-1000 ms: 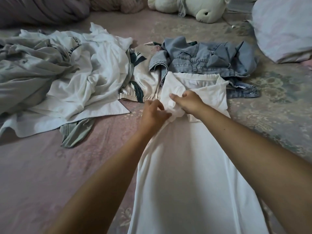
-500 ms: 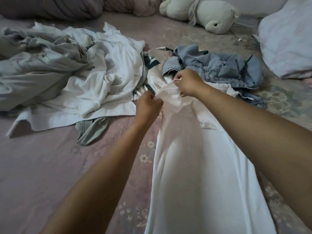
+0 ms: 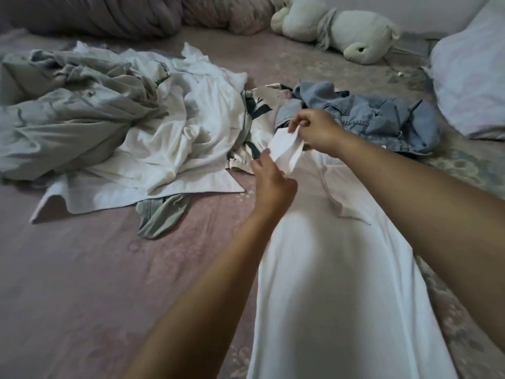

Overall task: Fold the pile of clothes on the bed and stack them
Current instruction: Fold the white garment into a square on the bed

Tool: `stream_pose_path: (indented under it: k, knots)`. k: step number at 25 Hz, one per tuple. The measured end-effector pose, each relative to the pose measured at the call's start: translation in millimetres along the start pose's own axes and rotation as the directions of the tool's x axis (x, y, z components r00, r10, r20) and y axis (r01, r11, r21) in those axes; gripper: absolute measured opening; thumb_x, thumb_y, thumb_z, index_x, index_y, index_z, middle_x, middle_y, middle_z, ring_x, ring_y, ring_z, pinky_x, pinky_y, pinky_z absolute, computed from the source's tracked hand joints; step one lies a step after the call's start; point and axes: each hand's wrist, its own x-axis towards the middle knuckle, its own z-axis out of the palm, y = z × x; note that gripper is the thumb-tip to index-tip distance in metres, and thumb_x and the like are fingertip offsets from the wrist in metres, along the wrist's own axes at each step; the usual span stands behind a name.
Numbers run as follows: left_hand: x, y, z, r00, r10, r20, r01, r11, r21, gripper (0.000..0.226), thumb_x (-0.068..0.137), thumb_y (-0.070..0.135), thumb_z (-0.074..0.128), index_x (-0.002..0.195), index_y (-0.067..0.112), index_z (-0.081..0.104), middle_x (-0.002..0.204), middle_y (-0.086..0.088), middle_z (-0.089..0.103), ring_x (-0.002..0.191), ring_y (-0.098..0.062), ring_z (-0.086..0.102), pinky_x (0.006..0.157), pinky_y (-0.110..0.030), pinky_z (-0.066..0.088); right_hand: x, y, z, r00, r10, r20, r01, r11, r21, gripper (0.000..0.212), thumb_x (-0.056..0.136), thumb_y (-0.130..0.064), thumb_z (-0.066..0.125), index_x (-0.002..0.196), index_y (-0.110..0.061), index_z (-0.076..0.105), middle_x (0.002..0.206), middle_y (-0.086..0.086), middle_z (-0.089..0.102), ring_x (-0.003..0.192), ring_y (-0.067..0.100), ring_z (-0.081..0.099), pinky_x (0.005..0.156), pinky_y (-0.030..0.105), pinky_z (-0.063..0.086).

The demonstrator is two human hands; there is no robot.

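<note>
A long white garment [image 3: 336,283] lies stretched toward me down the middle of the bed [image 3: 82,296]. My left hand [image 3: 272,179] pinches its top edge at the left, and my right hand [image 3: 317,131] pinches the same raised top edge a little higher and to the right. The cloth between my hands stands up off the bed. Behind them lie a blue denim jacket [image 3: 382,116] and a cream leaf-print piece [image 3: 257,127]. A crumpled pile of white clothes [image 3: 177,127] and grey-green clothes [image 3: 68,110] covers the left side.
A white plush toy [image 3: 352,34] rests at the far edge, with a pale pillow [image 3: 475,83] at the right and a rolled purple-grey duvet [image 3: 95,15] along the back. Bare pink sheet shows at the near left.
My hands have lifted the garment's top end off the bed, and the right hand has moved up and away. The folded-over top flap has come undone.
</note>
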Motion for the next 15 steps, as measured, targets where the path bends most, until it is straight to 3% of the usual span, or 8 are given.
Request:
stream_pose_path:
  k: [3, 6, 8, 10, 12, 15]
  knots:
    - [-22, 15, 47, 0.962, 0.151, 0.227, -0.18, 0.977, 0.113, 0.059, 0.073, -0.014, 0.052, 0.13, -0.008, 0.04, 0.109, -0.02, 0.038, 0.098, -0.039, 0.049, 0.083, -0.032, 0.04, -11, 44, -33, 0.986, 0.165, -0.006, -0.165, 0.986, -0.005, 0.04, 0.085, 0.014, 0.031, 0.07, -0.014, 0.056, 0.076, 0.007, 0.052, 0.062, 0.021, 0.054, 0.042, 0.024, 0.051]
    - [-26, 16, 74, 0.871, 0.169, 0.462, -0.26, 0.955, 0.141, 0.049, 0.081, 0.001, 0.064, 0.126, -0.006, 0.046, 0.103, -0.015, 0.042, 0.098, -0.036, 0.053, 0.083, -0.035, 0.045, -28, 80, -52, 0.94, 0.335, 0.069, -0.333, 0.942, -0.042, 0.036, 0.086, 0.015, 0.031, 0.072, -0.008, 0.054, 0.072, 0.01, 0.049, 0.06, 0.02, 0.05, 0.039, 0.021, 0.048]
    - [-7, 13, 73, 0.896, 0.146, 0.419, -0.227, 0.962, 0.149, 0.031, 0.089, 0.01, 0.06, 0.117, -0.003, 0.057, 0.108, -0.019, 0.058, 0.098, -0.034, 0.06, 0.081, -0.033, 0.047, -36, 103, -55, 0.915, 0.392, 0.096, -0.393, 0.919, -0.007, 0.038, 0.085, 0.015, 0.025, 0.072, -0.009, 0.052, 0.07, 0.011, 0.048, 0.06, 0.021, 0.049, 0.044, 0.027, 0.052]
    - [26, 8, 65, 0.93, 0.212, 0.302, -0.301, 0.909, 0.29, 0.028, 0.092, 0.0, 0.045, 0.117, -0.002, 0.058, 0.113, -0.019, 0.061, 0.105, -0.034, 0.057, 0.087, -0.035, 0.042, -40, 120, -52, 0.901, 0.421, 0.106, -0.432, 0.892, 0.134, 0.039, 0.084, 0.013, 0.022, 0.074, -0.011, 0.05, 0.068, 0.011, 0.047, 0.059, 0.023, 0.049, 0.052, 0.033, 0.054]
    - [59, 3, 54, 0.89, 0.277, 0.362, -0.438, 0.742, 0.508, 0.044, 0.089, -0.008, 0.037, 0.128, 0.007, 0.053, 0.125, -0.011, 0.057, 0.118, -0.029, 0.048, 0.091, -0.035, 0.034, -41, 129, -46, 0.895, 0.437, 0.084, -0.443, 0.854, 0.275, 0.033, 0.089, 0.005, 0.031, 0.074, -0.013, 0.055, 0.07, 0.01, 0.052, 0.065, 0.024, 0.054, 0.059, 0.032, 0.052]
    - [91, 13, 53, 0.784, 0.323, 0.53, -0.59, 0.65, 0.478, 0.051, 0.083, -0.014, 0.04, 0.122, 0.014, 0.06, 0.122, -0.004, 0.06, 0.115, -0.022, 0.052, 0.088, -0.03, 0.033, -51, 130, -38, 0.909, 0.416, -0.018, -0.366, 0.818, 0.444, 0.03, 0.092, -0.022, 0.053, 0.067, -0.008, 0.062, 0.064, 0.002, 0.057, 0.064, 0.017, 0.057, 0.063, 0.029, 0.05]
